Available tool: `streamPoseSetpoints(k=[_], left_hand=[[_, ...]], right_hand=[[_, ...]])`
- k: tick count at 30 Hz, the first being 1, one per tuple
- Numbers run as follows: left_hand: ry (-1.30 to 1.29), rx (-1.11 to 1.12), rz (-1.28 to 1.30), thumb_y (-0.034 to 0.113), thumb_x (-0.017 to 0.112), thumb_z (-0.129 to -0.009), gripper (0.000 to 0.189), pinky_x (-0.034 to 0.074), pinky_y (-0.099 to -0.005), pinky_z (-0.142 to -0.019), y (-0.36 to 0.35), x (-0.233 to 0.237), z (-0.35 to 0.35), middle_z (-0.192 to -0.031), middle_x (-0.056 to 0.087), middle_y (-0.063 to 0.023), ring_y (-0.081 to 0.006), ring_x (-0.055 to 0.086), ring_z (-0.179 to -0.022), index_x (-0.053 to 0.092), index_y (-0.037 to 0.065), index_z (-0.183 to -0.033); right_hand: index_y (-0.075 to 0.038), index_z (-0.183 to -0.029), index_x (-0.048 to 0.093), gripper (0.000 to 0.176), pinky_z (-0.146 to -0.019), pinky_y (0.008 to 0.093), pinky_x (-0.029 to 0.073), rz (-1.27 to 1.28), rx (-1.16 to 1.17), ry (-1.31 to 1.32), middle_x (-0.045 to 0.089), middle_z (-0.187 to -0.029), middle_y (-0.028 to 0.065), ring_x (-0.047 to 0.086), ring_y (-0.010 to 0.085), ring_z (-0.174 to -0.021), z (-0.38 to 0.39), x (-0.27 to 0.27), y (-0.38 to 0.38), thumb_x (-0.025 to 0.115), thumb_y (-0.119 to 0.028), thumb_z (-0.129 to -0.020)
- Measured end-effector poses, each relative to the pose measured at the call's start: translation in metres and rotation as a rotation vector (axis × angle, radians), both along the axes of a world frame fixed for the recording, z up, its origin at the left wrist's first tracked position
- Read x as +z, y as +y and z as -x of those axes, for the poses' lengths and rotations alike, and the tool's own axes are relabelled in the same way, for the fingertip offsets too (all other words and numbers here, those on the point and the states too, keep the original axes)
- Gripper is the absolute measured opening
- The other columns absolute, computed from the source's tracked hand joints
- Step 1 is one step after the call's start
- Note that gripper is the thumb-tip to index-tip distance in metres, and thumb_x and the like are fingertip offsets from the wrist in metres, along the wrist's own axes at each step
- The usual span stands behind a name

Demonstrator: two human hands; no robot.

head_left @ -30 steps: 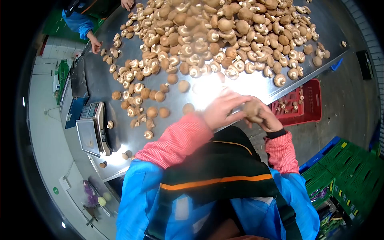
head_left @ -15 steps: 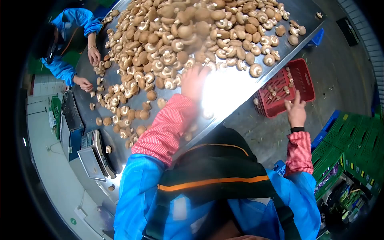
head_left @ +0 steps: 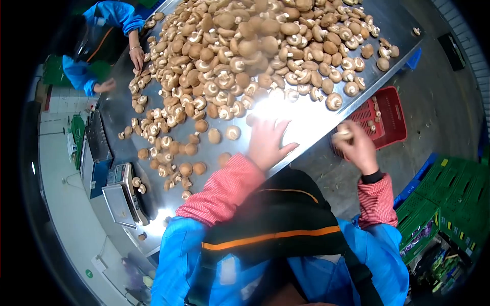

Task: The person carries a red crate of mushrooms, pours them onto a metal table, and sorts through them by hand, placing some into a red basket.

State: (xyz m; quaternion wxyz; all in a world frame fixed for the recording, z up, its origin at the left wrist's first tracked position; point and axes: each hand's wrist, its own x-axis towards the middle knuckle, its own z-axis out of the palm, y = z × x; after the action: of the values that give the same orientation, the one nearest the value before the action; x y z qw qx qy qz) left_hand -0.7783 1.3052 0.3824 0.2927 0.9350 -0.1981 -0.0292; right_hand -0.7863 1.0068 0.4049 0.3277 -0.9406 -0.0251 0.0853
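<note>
My left hand [head_left: 266, 143] is over the near edge of the steel table [head_left: 306, 120], fingers spread and thumb stretched out. A mushroom cap [head_left: 250, 120] shows right at its fingertips, partly washed out by glare. Beyond it spreads a large heap of brown-capped mushrooms [head_left: 219, 66] with pale stems. At the table's right edge, my right hand [head_left: 361, 150] pinches a mushroom [head_left: 344, 133] between thumb and fingers. Below that hand, on the floor, stands a red plastic crate [head_left: 396, 109] with several mushrooms [head_left: 375, 115] in it; the hand overlaps its near side.
Across the table at the left, a person in blue sleeves has one hand [head_left: 137, 57] at the heap's edge. A weighing scale [head_left: 120, 196] sits at the left end of the table. Green crates [head_left: 444, 194] are stacked on the right.
My left hand has drawn back from the heap toward me. My right hand has moved left from over the crate to the table edge, now with a mushroom. The other person's hands have shifted.
</note>
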Motion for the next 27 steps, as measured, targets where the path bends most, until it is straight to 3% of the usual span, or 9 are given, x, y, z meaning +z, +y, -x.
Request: streamPoseSetpoints(k=[2, 3, 8, 11, 14, 18, 21, 23, 27], left_hand=[[-0.069, -0.068, -0.356, 0.048, 0.077, -0.079, 0.07, 0.036, -0.0628, -0.105, 0.015, 0.005, -0.004, -0.12, 0.065, -0.0167, -0.0391, 0.05, -0.124, 0.06, 0.008, -0.135], [0.069, -0.019, -0.424, 0.051, 0.076, -0.076, 0.07, 0.025, -0.0695, -0.11, 0.029, -0.021, 0.001, -0.132, 0.058, -0.0167, -0.0373, 0.036, -0.14, 0.063, 0.011, -0.132], [-0.016, 0.154, -0.571, 0.061, 0.069, -0.083, 0.077, 0.024, -0.0713, -0.111, 0.104, -0.046, 0.035, -0.156, 0.041, -0.0119, -0.0385, 0.031, -0.147, 0.047, 0.028, -0.149], [0.184, 0.378, -0.612, 0.06, 0.066, -0.085, 0.068, 0.022, -0.0727, -0.111, 0.162, -0.032, 0.081, -0.156, 0.041, -0.0078, -0.0385, 0.03, -0.147, 0.054, 0.028, -0.144], [0.268, 0.526, -0.642, 0.06, 0.065, -0.085, 0.065, 0.022, -0.0726, -0.11, 0.211, -0.039, 0.116, -0.154, 0.044, -0.0083, -0.039, 0.032, -0.145, 0.057, 0.026, -0.141], [0.053, 0.732, -0.625, 0.053, 0.07, -0.084, 0.063, 0.027, -0.0685, -0.108, 0.24, -0.042, 0.128, -0.145, 0.051, -0.0089, -0.0385, 0.038, -0.14, 0.059, 0.021, -0.138], [-0.175, 0.572, -0.331, 0.038, 0.077, -0.076, 0.068, 0.033, -0.0547, -0.11, 0.215, -0.021, 0.084, -0.136, 0.057, -0.0133, -0.0399, 0.045, -0.131, 0.058, 0.011, -0.135], [-0.222, 0.436, -0.251, 0.04, 0.078, -0.072, 0.073, 0.033, -0.055, -0.109, 0.192, -0.024, 0.04, -0.143, 0.051, -0.0142, -0.0394, 0.044, -0.133, 0.056, 0.013, -0.136], [-0.297, 0.33, -0.179, 0.061, 0.069, -0.078, 0.085, 0.028, -0.0639, -0.11, 0.133, -0.071, -0.035, -0.151, 0.044, -0.0142, -0.039, 0.038, -0.14, 0.048, 0.019, -0.148]], right_hand=[[-0.006, -0.132, 0.058, 0.061, -0.08, 0.0445, 0.054, 0.372, -0.059, -0.241, 0.064, -0.101, 0.0176, 0.066, 0.0362, -0.089, -0.006, -0.003, -0.02, 0.082, -0.028, -0.08], [-0.006, -0.131, 0.058, 0.061, -0.078, 0.0451, 0.054, 0.505, -0.094, -0.356, 0.062, -0.096, 0.0173, 0.065, 0.0368, -0.087, -0.01, -0.002, -0.021, 0.082, -0.029, -0.08], [-0.007, -0.137, 0.053, 0.065, -0.08, 0.0454, 0.052, 0.219, 0.104, -0.337, 0.061, -0.101, 0.0211, 0.063, 0.0383, -0.095, -0.042, -0.019, 0.054, 0.08, -0.025, -0.08], [-0.004, -0.139, 0.054, 0.064, -0.086, 0.0444, 0.053, 0.194, 0.186, -0.358, 0.061, -0.112, 0.0235, 0.063, 0.0402, -0.1, -0.063, -0.018, 0.097, 0.078, -0.029, -0.085], [-0.004, -0.138, 0.055, 0.064, -0.084, 0.0446, 0.053, 0.259, 0.229, -0.443, 0.061, -0.11, 0.022, 0.063, 0.0389, -0.098, -0.079, -0.024, 0.118, 0.078, -0.03, -0.085], [-0.007, -0.136, 0.056, 0.064, -0.084, 0.0467, 0.049, 0.337, 0.306, -0.434, 0.058, -0.109, 0.018, 0.059, 0.0357, -0.103, -0.095, -0.039, 0.154, 0.078, -0.033, -0.082], [-0.01, -0.137, 0.056, 0.069, -0.087, 0.0474, 0.047, 0.502, 0.281, -0.408, 0.058, -0.113, 0.0169, 0.057, 0.0366, -0.104, -0.098, -0.049, 0.187, 0.078, -0.042, -0.079], [-0.015, -0.139, 0.056, 0.072, -0.09, 0.0504, 0.046, 0.587, 0.247, -0.426, 0.058, -0.12, 0.0166, 0.057, 0.0378, -0.104, -0.098, -0.059, 0.205, 0.077, -0.049, -0.079], [-0.019, -0.139, 0.056, 0.071, -0.087, 0.0544, 0.048, 0.796, 0.207, -0.363, 0.056, -0.123, 0.0151, 0.058, 0.0412, -0.106, -0.096, -0.059, 0.212, 0.072, -0.057, -0.081]])
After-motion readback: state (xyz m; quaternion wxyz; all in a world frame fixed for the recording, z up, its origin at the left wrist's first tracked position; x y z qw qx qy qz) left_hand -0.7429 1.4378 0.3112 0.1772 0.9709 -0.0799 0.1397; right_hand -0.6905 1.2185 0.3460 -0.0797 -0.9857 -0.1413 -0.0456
